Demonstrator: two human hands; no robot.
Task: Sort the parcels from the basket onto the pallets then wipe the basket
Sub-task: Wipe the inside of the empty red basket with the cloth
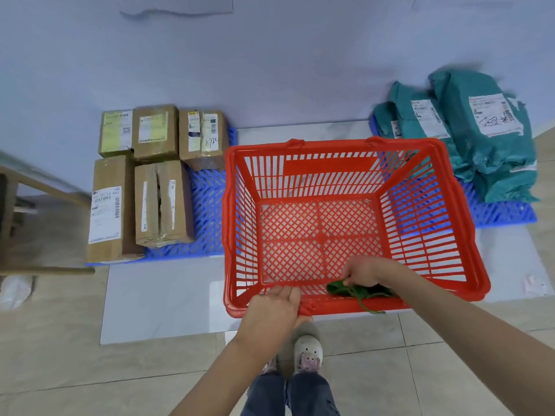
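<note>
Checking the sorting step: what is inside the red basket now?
No parcels: only a green cloth gripped by the right hand at the red basket near wall. The spot beneath them is hidden.

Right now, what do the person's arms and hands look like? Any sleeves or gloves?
Both arms are bare, with no sleeves in view. The left hand and right hand wear no gloves, and I see no rings, watch or bracelet. Lower down, the person wears dark blue jeans and pale shoes with pink trim.
</note>
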